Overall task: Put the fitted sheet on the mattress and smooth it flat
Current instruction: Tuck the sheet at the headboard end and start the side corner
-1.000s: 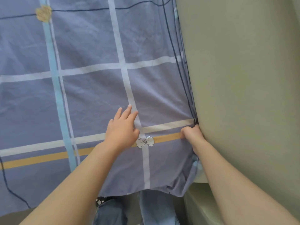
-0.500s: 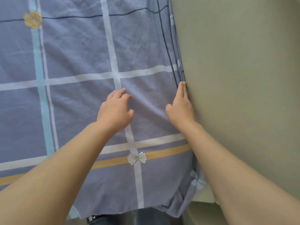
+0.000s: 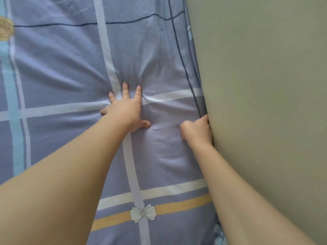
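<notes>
A blue-violet fitted sheet (image 3: 62, 71) with white, light blue and orange stripes and a white bow print (image 3: 143, 213) covers the mattress, which is hidden under it. My left hand (image 3: 124, 110) presses flat on the sheet with fingers spread; creases fan out from the fingertips. My right hand (image 3: 197, 130) is curled at the sheet's right edge, fingers pushed into the gap between the mattress and the wall (image 3: 265, 103). Whether it grips the fabric cannot be seen.
A plain greenish-beige wall runs along the whole right side, tight against the mattress edge. A yellow flower print (image 3: 5, 30) lies at the far left of the sheet. A bunched bit of sheet corner (image 3: 218, 234) shows at the bottom right.
Both hands have moved farther up the bed, past the orange stripe and bow. My left hand has flattened onto the sheet. My right hand went from flat along the wall to curled into the gap.
</notes>
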A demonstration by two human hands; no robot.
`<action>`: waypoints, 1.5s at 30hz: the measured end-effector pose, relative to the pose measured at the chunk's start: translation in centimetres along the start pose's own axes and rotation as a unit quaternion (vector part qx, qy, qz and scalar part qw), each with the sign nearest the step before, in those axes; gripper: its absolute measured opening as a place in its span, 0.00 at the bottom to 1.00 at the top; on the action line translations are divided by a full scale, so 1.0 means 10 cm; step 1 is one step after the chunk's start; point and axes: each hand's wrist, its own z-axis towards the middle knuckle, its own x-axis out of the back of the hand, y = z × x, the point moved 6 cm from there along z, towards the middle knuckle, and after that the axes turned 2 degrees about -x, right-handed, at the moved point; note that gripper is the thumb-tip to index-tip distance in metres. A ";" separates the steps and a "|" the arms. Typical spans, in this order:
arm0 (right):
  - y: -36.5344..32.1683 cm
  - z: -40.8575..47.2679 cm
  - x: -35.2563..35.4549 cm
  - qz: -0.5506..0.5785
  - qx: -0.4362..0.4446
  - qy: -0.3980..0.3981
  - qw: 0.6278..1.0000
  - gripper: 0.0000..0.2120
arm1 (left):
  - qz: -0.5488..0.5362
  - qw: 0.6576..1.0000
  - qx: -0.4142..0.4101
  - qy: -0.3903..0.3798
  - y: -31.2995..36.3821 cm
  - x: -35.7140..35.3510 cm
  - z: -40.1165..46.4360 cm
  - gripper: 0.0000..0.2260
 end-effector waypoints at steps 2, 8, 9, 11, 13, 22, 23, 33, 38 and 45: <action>0.07 -0.19 -0.01 -0.007 0.066 0.041 0.997 0.42 | -0.002 1.000 0.012 -0.009 0.03 -0.01 0.02 0.49; -0.24 -0.90 -0.15 -0.018 0.311 -0.027 0.950 0.44 | 0.055 0.998 0.019 -0.022 0.07 0.06 0.06 0.49; -0.43 -0.83 -0.13 -0.003 0.327 -0.029 0.944 0.43 | 0.070 0.997 0.014 -0.020 0.08 0.08 0.07 0.49; -0.85 -0.54 -0.04 0.005 0.334 -0.014 0.943 0.41 | 0.096 0.995 -0.004 -0.013 0.10 0.10 0.08 0.50; -1.24 -0.18 -0.01 -0.039 0.336 -0.010 0.941 0.38 | 0.114 0.993 -0.028 -0.008 0.12 0.12 0.10 0.50; -1.41 0.78 -0.04 -0.129 0.100 -0.014 0.987 0.41 | 0.116 0.992 -0.046 -0.021 0.13 0.08 0.14 0.50; -1.41 0.82 0.00 -0.113 0.064 -0.028 0.991 0.39 | 0.114 0.992 -0.049 -0.024 0.14 0.07 0.15 0.50; -1.31 0.13 -0.16 -0.148 0.272 0.053 0.949 0.43 | 0.106 0.992 -0.054 -0.028 0.19 0.05 0.15 0.47; -1.89 0.41 -0.03 -0.109 0.308 0.035 0.944 0.40 | 0.110 0.992 -0.057 -0.035 0.19 0.08 0.15 0.47; -2.09 0.74 -0.09 -0.177 0.256 0.042 0.949 0.39 | 0.122 0.990 -0.064 -0.040 0.18 0.05 0.15 0.46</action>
